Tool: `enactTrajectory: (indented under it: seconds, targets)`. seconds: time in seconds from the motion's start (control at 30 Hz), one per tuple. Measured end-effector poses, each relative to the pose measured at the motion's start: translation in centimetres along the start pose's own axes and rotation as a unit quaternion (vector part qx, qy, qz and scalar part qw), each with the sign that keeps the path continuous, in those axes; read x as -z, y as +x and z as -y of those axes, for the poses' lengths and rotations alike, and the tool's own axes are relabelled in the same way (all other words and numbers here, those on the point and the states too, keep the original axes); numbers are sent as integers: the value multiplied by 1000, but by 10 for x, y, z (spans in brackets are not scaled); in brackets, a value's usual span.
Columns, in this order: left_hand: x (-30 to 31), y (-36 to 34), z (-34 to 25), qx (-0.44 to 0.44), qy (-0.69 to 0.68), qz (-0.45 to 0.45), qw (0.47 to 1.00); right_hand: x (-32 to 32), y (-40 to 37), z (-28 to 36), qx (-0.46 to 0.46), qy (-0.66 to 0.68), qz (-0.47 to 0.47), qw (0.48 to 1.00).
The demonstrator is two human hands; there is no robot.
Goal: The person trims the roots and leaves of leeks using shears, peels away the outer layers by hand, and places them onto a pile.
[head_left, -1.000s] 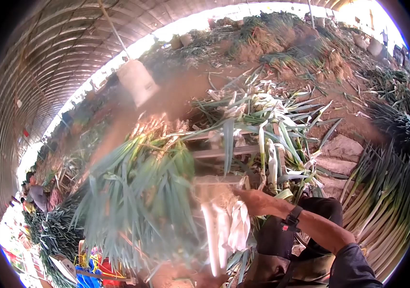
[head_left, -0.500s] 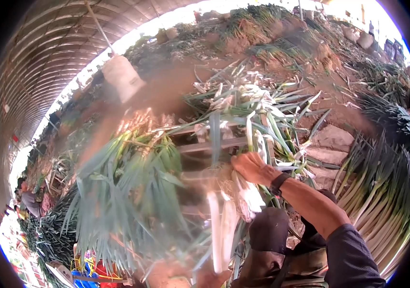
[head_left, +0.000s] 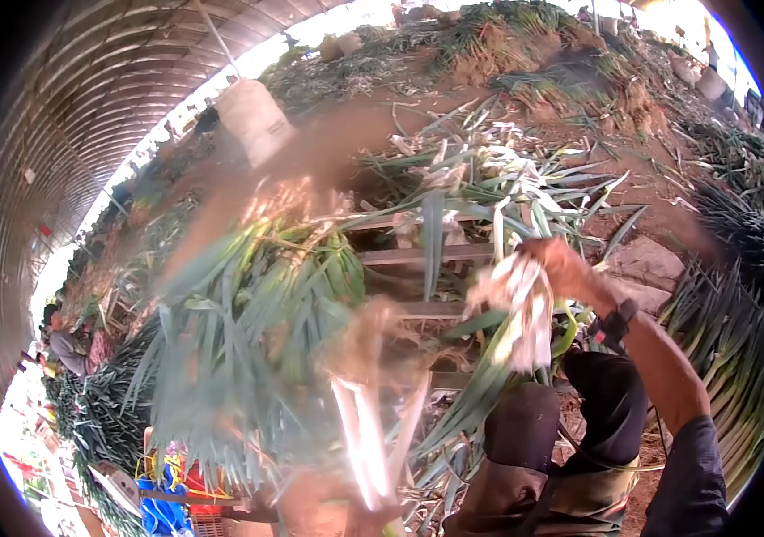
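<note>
My right hand (head_left: 559, 267), with a dark band on its wrist, is closed on a limp bunch of pale peeled green onion skins (head_left: 525, 313). It is above my right knee. Low in the view, my left hand (head_left: 380, 517) is blurred and partly cut off by the frame edge. It grips the lower part of a few green onions (head_left: 362, 438), their white stalks upright and their brown roots (head_left: 360, 345) at the top. To the left lies a large heap of untrimmed green onions (head_left: 248, 313), leaves hanging toward me.
A slatted wooden rack (head_left: 427, 255) stands ahead, with peeled leaf scraps (head_left: 512, 170) beyond it. Rows of cleaned green onions (head_left: 722, 349) lie at right. A white sack-like object (head_left: 252, 121) hangs on a pole. Another person (head_left: 69, 349) sits at far left near a blue bag (head_left: 163, 510).
My right hand has moved right and up, away from the stalks, pulling pale skins with it. The stalks in my left hand have shifted left and a little down. The view has turned slightly.
</note>
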State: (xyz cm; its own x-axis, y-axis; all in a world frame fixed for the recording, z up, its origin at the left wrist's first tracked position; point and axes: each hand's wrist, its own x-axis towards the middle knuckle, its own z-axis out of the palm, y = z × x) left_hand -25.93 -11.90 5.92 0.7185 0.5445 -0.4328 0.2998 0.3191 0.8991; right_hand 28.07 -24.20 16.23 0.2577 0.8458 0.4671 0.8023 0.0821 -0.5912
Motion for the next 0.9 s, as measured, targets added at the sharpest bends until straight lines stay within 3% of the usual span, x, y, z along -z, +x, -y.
enactTrajectory:
  seconds: [0.03,0.17,0.3,0.33,0.4,0.43,0.53,0.63,0.7,0.77,0.83,0.87,0.9]
  targets:
    - [-1,0,-7,4,9,-31,999,-10,2,22,42,-185,28,981]
    - [-9,0,-26,38,34,-85,995,-64,1,57,52,-127,122,983]
    - [-10,4,-44,-2,93,-44,995,-90,-9,85,116,-172,134,969]
    - [-11,5,-49,-24,107,-53,993,-96,-10,97,158,-184,71,968]
    - [-9,3,-59,-98,122,-56,986,-101,-12,104,131,-150,122,972]
    - [-8,1,-65,-135,129,-58,981,-109,-20,100,71,-117,196,971]
    - [-4,5,-64,-133,125,-71,981,-127,-20,106,30,-8,180,983]
    - [1,6,-54,-100,112,-81,985,-153,-23,94,83,100,111,985]
    - [4,7,-50,-90,108,-86,986,-191,-38,70,-64,382,143,911]
    - [5,10,-46,-86,104,-88,987,-192,-39,76,-184,545,115,810]
    - [6,13,-43,-83,101,-88,988,-169,-37,122,-279,607,36,743]
    - [6,16,-41,-81,100,-87,988,-172,-34,108,-191,442,105,870]
    - [5,19,-40,-81,101,-85,988,-170,-20,92,-182,497,51,847]
